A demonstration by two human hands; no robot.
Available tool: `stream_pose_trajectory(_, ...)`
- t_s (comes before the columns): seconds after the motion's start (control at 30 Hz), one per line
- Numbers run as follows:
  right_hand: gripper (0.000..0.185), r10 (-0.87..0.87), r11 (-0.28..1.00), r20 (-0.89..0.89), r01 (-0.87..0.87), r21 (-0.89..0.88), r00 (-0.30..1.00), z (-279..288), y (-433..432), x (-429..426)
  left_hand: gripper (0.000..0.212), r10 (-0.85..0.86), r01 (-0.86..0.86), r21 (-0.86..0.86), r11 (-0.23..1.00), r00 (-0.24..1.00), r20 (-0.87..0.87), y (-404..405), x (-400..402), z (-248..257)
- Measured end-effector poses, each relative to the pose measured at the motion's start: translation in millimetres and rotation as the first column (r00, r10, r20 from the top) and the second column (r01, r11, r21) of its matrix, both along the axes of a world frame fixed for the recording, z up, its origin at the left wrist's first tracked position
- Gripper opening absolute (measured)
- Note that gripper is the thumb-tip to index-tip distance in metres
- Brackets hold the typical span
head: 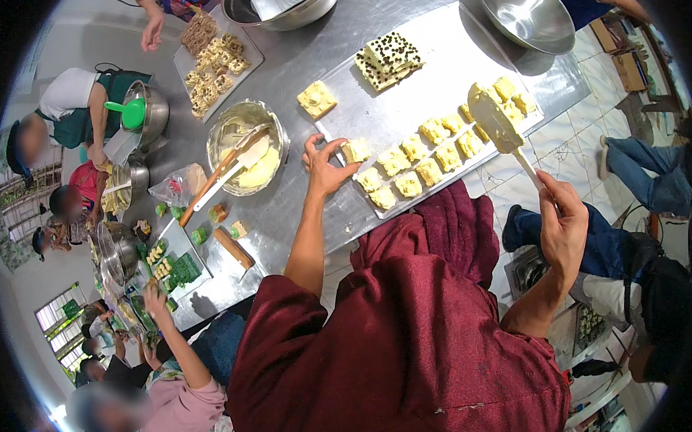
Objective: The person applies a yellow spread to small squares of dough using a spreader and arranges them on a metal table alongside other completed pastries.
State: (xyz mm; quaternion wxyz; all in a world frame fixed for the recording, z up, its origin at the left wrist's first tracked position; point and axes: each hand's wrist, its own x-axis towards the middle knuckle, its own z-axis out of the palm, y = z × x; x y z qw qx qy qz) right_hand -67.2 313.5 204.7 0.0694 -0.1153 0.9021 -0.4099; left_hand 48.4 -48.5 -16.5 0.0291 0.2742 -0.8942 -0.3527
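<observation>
My left hand [325, 168] has a small cream-covered cake square [357, 150] between thumb and fingers, at the left end of a white tray [436, 76]. In my right hand [564, 221] is the handle of a spatula [500, 124]. Pale yellow cream coats its raised blade, which hides a few pieces behind it. Cream-covered cake squares [410, 184] stand in two rows along the tray's near edge. A cake slab dotted with dark chips [388, 60] lies farther back on the tray. Another cream-topped square [317, 99] rests at the tray's far left corner.
Left of my hand stands a bowl of yellow cream [248, 147] with two utensils across it. Steel bowls [527, 19] sit at the back. Another tray [248, 58] holds brown and cream-topped pieces. Co-workers stand along the steel table [300, 226] to the left.
</observation>
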Motion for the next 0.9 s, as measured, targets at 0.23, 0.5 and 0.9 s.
stream_pose_trajectory(0.23,0.029,0.012,1.0,-0.003,-0.012,-0.016,1.0,-0.4,0.3,0.7,0.058,0.013,-0.012,0.027,1.0,0.999,-0.038,-1.9,3.7,0.2)
stream_pose_trajectory(0.5,0.03,0.002,1.0,-0.009,-0.002,-0.03,1.0,-0.8,3.5,1.5,0.044,-0.111,0.107,0.144,0.984,0.994,0.019,-23.8,13.0,3.1)
stream_pose_trajectory(0.9,0.031,0.008,0.999,0.01,-0.008,-0.033,1.0,-0.4,4.8,1.1,0.054,-0.032,0.067,0.488,0.87,0.996,-0.08,-40.9,32.0,-54.0)
